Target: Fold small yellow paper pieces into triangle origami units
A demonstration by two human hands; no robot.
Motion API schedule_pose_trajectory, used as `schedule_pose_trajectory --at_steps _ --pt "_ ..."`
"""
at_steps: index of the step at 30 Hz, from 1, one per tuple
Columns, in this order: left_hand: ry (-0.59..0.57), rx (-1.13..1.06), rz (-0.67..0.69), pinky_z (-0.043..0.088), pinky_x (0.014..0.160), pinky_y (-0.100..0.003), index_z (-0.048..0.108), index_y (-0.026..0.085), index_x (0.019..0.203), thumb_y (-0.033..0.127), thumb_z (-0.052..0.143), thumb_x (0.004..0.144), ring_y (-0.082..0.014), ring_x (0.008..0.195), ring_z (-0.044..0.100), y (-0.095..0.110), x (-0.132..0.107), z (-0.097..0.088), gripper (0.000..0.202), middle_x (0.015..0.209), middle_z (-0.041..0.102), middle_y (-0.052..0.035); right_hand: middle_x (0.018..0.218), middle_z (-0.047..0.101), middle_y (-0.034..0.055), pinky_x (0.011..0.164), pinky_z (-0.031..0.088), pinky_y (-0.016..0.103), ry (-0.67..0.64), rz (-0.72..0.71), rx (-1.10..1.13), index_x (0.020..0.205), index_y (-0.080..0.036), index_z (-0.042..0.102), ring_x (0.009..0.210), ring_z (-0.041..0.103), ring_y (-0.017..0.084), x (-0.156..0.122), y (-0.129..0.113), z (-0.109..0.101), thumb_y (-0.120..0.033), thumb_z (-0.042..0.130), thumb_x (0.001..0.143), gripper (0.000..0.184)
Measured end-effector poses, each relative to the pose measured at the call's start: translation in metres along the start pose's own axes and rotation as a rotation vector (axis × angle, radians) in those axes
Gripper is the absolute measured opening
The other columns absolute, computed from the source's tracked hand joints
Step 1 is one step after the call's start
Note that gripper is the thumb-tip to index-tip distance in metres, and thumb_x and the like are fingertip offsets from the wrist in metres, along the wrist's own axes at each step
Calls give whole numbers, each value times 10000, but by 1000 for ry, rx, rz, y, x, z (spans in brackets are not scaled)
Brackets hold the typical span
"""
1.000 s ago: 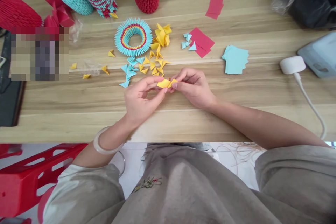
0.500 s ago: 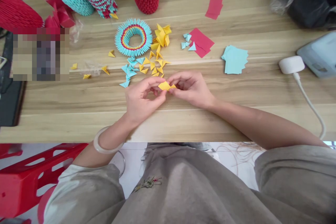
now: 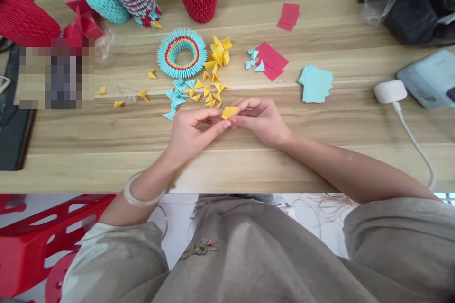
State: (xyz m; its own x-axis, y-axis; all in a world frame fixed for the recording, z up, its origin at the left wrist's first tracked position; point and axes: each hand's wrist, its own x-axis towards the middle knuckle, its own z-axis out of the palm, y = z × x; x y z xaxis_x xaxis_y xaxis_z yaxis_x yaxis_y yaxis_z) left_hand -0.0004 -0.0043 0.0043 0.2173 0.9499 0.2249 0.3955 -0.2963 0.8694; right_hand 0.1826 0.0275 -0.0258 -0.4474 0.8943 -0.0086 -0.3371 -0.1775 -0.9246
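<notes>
Both hands meet over the middle of the light wooden desk (image 3: 320, 123), a little in from its near edge, and between them they pinch one small folded piece of yellow paper (image 3: 229, 112). The left hand (image 3: 188, 133) grips its left end with thumb and fingertips pressed together; the right hand (image 3: 261, 120) nips its right end the same way, fingers curled over it. A pale translucent bangle (image 3: 142, 194) sits on the left wrist, at the desk's near edge. Just beyond the hands lies a scatter of small folded yellow and light-blue paper triangles (image 3: 199, 91), and beyond those, toward the far edge, a ring of interlocked light-blue, red and yellow paper pieces (image 3: 181, 53). Toward the right of the hands lie a stack of light-blue paper squares (image 3: 315, 84) and some red paper sheets (image 3: 272, 60). A white charger block with a cable (image 3: 390, 91) lies near the right edge.
</notes>
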Motion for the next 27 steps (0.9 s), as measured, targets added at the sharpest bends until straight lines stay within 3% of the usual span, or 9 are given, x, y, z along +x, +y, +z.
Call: schedule_pose_trajectory --at_steps 3,8,12,17,23,27 --pt "11 62 24 512 650 -224 756 185 785 305 683 849 -127 679 675 3 2 -1 155 795 763 -22 742 681 -1 716 579 285 -12 -11 -77 715 -149 642 698 657 116 -3 -3 3 -381 893 575 369" --pt "-56 161 -20 456 580 -212 747 175 749 273 672 833 -107 580 624 7 3 -3 149 690 737 -9 838 710 29 691 562 257 40 -164 -247 868 -160 694 752 658 123 -4 -3 2 -396 856 644 363" --pt "-82 -7 -177 487 569 -212 762 161 800 330 703 806 -123 607 644 7 2 -1 179 752 757 -34 750 722 29 667 556 255 44 -250 -328 778 -151 710 694 659 118 -5 -1 -1 -376 772 760 234" --pt "-87 -253 -316 568 671 -257 769 152 809 366 764 743 -153 682 688 6 4 -1 224 780 761 -51 790 748 34 673 570 259 71 -347 -389 818 -166 720 729 693 135 -8 1 -2 -311 709 825 145" --pt "-19 -295 -405 568 657 -264 756 152 742 315 791 693 -145 643 675 9 5 -1 174 694 733 -27 884 782 30 800 604 283 15 -559 -616 870 -202 744 850 744 158 -9 0 -5 -233 666 857 85" --pt "22 -318 -411 545 609 -236 759 167 704 241 780 676 -123 599 654 9 5 -1 82 638 712 1 954 786 35 838 613 263 -82 -765 -756 924 -208 740 917 749 148 -8 -3 -9 -142 607 881 155"
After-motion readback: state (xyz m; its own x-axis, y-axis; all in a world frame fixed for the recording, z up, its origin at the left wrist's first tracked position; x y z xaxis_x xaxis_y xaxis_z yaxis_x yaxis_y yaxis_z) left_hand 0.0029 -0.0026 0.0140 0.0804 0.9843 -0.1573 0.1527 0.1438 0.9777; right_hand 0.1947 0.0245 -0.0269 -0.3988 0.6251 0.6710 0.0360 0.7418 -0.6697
